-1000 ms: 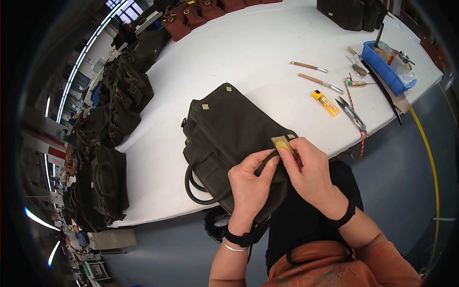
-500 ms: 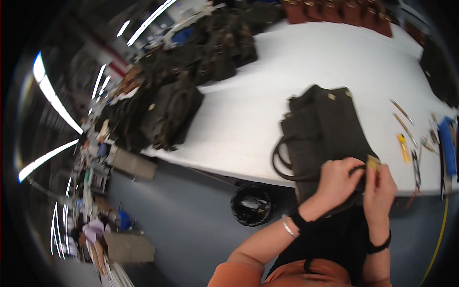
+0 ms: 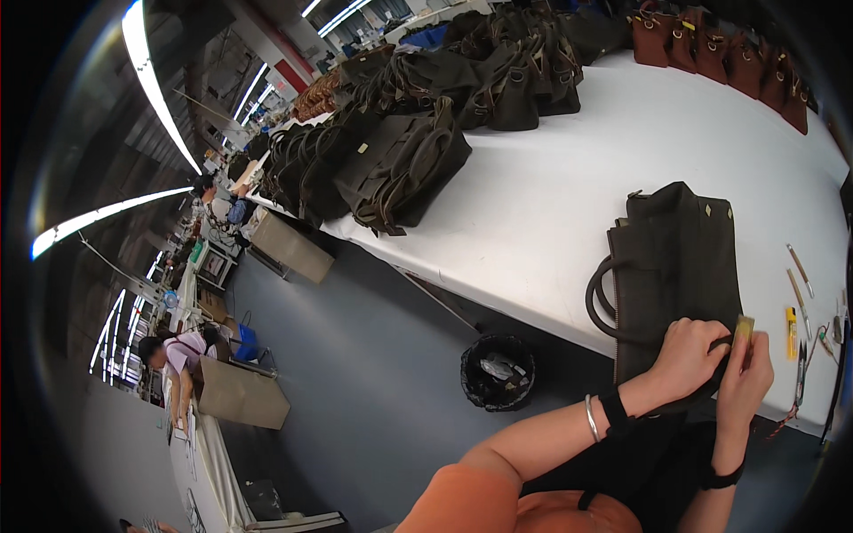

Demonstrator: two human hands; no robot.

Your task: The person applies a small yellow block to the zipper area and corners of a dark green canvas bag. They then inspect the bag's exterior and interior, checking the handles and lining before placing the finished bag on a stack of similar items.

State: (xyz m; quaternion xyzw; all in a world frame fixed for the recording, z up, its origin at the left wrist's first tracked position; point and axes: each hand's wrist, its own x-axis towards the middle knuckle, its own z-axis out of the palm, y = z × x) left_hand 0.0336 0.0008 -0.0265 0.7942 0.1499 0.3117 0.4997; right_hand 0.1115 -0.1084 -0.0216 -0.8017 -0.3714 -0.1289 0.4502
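A dark olive handbag (image 3: pixel 680 249) lies on the white table near its front edge, its looped handle (image 3: pixel 601 298) out to the left. Two small pale diamond-shaped patches show at its far end. My left hand (image 3: pixel 686 357) is closed at the bag's near right corner, pinching a dark part of it; exactly which part is hidden by the fingers. Close beside it, my right hand (image 3: pixel 748 373) pinches a small, flat yellowish piece (image 3: pixel 744 327) that sticks up above the fingertips. Both wrists wear black bands.
Right of the bag lie a yellow tube-shaped item (image 3: pixel 791 333), slim pen-like tools (image 3: pixel 800 271) and a dark tool (image 3: pixel 801 364). Dark bags (image 3: pixel 391 169) crowd the table's far left; brown bags (image 3: pixel 711 53) line the back. A black-lined bin (image 3: pixel 498 373) stands on the floor. Other people work at left.
The view has swung left, so the table, bag and hands appear farther right. Both hands stay at the bag's near corner, the yellowish piece still in my right hand.
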